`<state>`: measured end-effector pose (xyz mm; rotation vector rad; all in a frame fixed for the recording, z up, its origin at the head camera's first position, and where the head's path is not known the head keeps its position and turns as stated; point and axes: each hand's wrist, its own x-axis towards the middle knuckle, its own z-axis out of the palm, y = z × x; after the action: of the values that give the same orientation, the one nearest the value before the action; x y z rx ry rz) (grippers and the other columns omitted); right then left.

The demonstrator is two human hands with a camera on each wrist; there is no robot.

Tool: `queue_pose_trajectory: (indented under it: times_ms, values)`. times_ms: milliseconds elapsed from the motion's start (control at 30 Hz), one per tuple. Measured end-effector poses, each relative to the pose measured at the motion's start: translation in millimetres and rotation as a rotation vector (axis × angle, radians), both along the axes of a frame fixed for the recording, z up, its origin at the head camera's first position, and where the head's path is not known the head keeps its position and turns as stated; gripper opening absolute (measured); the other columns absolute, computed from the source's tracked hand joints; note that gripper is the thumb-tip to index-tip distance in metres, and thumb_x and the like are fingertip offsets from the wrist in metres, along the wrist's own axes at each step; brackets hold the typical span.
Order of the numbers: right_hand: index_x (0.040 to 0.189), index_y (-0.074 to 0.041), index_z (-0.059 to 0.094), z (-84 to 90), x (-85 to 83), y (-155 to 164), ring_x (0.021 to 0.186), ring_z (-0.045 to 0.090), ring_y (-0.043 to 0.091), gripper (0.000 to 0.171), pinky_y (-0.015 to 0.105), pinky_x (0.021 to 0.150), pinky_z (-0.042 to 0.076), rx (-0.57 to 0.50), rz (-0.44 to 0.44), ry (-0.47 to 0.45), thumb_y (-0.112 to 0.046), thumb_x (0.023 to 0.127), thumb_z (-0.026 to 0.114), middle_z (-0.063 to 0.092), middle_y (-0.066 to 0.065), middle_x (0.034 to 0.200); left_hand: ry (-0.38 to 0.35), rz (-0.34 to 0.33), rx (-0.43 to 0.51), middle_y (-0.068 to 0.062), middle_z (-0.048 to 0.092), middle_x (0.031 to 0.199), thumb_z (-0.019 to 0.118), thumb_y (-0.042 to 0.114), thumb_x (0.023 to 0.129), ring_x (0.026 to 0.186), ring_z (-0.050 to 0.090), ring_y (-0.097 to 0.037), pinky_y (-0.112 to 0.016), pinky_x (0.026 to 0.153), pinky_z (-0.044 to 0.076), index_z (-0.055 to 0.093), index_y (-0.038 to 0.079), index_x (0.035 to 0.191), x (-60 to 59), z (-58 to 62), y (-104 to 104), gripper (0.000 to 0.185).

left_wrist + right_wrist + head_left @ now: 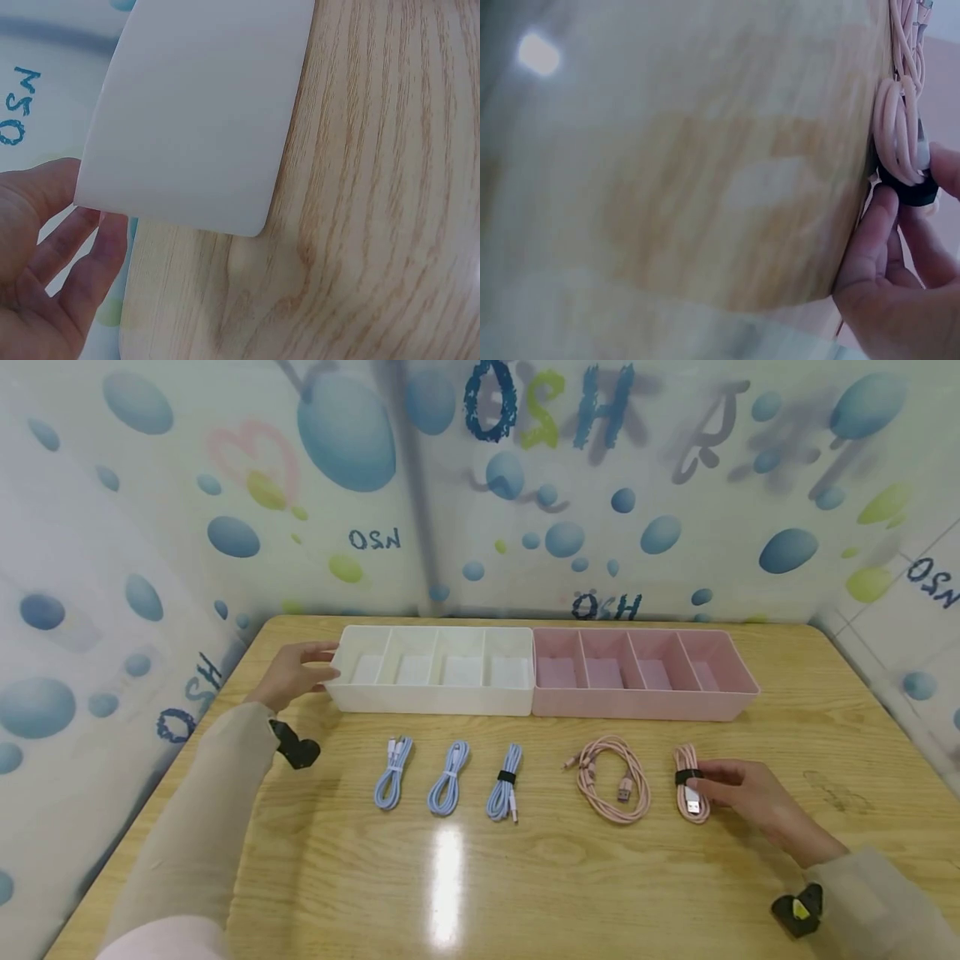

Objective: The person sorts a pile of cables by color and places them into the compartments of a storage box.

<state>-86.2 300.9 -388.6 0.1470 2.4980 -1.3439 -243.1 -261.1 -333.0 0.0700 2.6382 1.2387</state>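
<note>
Mirrored "OSH" letters in blue and green on the back wall (480,485), smaller dark-blue "OSH" and "OSN" marks scattered across it.

1. The bundled pink cable (690,793) is a short coil bound by a black strap, its silver USB plug showing, lying flat on the tabletop (525,877).
2. The white tray (431,697) has four compartments and stands upright, touching a pink tray (645,702).

Left hand (41,262) sat with fingers (90,259) loosely out right at the white tray's (199,112) rounded corner, on the wood-grain table (375,247).
</note>
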Motion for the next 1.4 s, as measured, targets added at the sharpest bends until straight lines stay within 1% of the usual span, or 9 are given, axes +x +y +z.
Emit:
queue_pose_trajectory:
  times_ms: [167,233,333,567,833,1000,1267,1400]
  values:
    - [0.117,0.014,0.047,-0.6,1.5,-0.9,0.077,0.052,0.001,0.053,0.022,0.064,0.046,-0.003,-0.007,0.023,-0.024,0.083,0.062,0.06,0.015,0.102,-0.003,-0.008,0.007,-0.026,0.037,0.131,0.055,0.006,0.087,0.111,0.044,-0.036,-0.04,0.08,0.047,0.031,0.003,0.137,0.8,-1.0,-2.2,0.055]
    - [0.117,0.014,0.047,-0.9,1.4,-1.2,0.077,0.052,0.0,0.053,0.022,0.064,0.046,-0.002,-0.007,0.026,-0.024,0.083,0.062,0.06,0.015,0.102,-0.004,-0.011,0.008,-0.026,0.037,0.131,0.055,0.007,0.087,0.111,0.044,-0.036,-0.04,0.081,0.046,0.031,0.003,0.137,0.9,-1.3,-3.1,0.056]
    - [0.118,0.015,0.045,-1.4,1.0,-1.9,0.078,0.052,0.0,0.055,0.021,0.064,0.046,0.002,-0.01,0.019,-0.025,0.083,0.062,0.059,0.017,0.104,-0.004,-0.013,0.006,-0.026,0.036,0.132,0.055,0.008,0.087,0.112,0.043,-0.036,-0.04,0.081,0.046,0.03,0.003,0.137,0.8,-1.0,-4.2,0.056]
    - [0.124,0.015,0.039,0.1,0.3,-2.4,0.083,0.048,-0.002,0.063,0.019,0.066,0.045,0.032,-0.006,-0.014,-0.029,0.084,0.06,0.051,0.026,0.116,-0.025,0.006,0.017,-0.024,0.035,0.133,0.055,0.009,0.087,0.113,0.042,-0.036,-0.043,0.084,0.044,0.03,0.005,0.138,-0.3,2.5,-1.2,0.057]
    - [0.124,0.016,0.037,2.5,0.7,-3.8,0.088,0.048,0.004,0.064,0.019,0.069,0.044,0.045,0.024,-0.035,-0.03,0.085,0.059,0.049,0.027,0.118,-0.016,-0.002,0.018,-0.025,0.035,0.133,0.055,0.007,0.087,0.112,0.043,-0.036,-0.042,0.083,0.045,0.031,0.005,0.138,-0.4,1.2,-1.4,0.056]
    - [0.125,0.016,0.036,1.6,1.1,-3.0,0.088,0.048,0.005,0.063,0.021,0.069,0.044,0.028,0.025,-0.047,-0.029,0.086,0.058,0.047,0.027,0.118,-0.01,-0.002,0.017,-0.025,0.036,0.132,0.055,0.007,0.087,0.112,0.043,-0.036,-0.042,0.082,0.045,0.031,0.005,0.137,-0.7,0.4,-1.6,0.056]
    - [0.126,0.016,0.032,0.1,2.7,0.9,0.083,0.049,-0.002,0.064,0.021,0.068,0.045,-0.025,0.014,-0.033,-0.026,0.086,0.058,0.05,0.021,0.114,-0.001,-0.009,0.021,-0.025,0.036,0.132,0.055,0.007,0.087,0.111,0.044,-0.036,-0.041,0.081,0.046,0.031,0.004,0.137,-2.9,-4.0,-3.8,0.056]
    - [0.128,0.015,0.03,2.1,4.2,2.7,0.083,0.05,-0.003,0.065,0.021,0.069,0.045,-0.058,0.019,-0.04,-0.026,0.086,0.058,0.049,0.022,0.116,0.0,-0.007,0.016,-0.025,0.036,0.132,0.055,0.008,0.087,0.112,0.043,-0.036,-0.041,0.081,0.046,0.031,0.004,0.137,-3.3,-4.8,-3.9,0.056]
